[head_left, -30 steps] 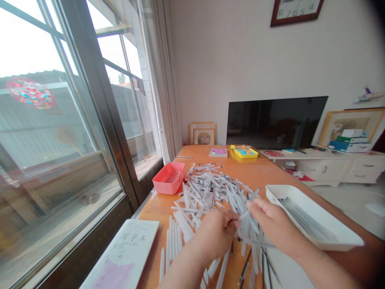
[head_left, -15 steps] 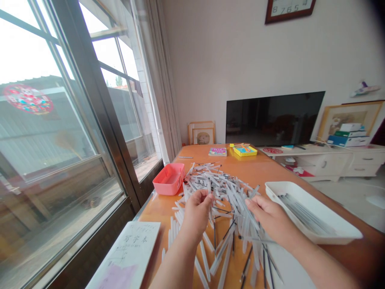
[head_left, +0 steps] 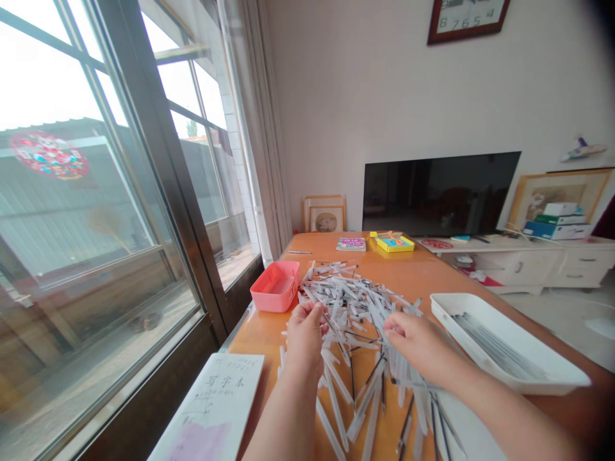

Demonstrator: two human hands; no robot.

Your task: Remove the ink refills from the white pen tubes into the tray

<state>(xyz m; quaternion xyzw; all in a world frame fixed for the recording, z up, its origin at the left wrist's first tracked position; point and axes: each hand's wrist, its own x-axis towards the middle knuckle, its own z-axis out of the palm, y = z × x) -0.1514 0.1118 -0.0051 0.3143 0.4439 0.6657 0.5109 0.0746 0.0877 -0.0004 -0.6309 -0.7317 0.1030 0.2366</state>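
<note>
Above a heap of translucent pen barrels (head_left: pixel 336 294) on the table, my left hand (head_left: pixel 305 330) is closed around a slim pen barrel (head_left: pixel 330 320) that slants out past its fingertips. To its right, my right hand (head_left: pixel 408 333) hovers at the heap's edge with thumb and fingers pinched together. Whatever lies in that pinch, if anything, is too small to make out. Dark thin refills (head_left: pixel 352 378) are mixed with the barrels in front of and between the hands. One pen-like piece (head_left: pixel 418 385) lies just below my right wrist.
A pink-red basket (head_left: pixel 273 298) stands left of the heap. On the right, a white tray (head_left: pixel 552 374) holds several grey pens. A notebook (head_left: pixel 211 397) lies at front left. Farther back are a booklet (head_left: pixel 350 244), a yellow box (head_left: pixel 403 246) and a single pen (head_left: pixel 300 252).
My left hand has shifted slightly left, and the piece in it has tilted from upright to slanting. My right hand has drawn a little left and down, off the barrels it was touching.
</note>
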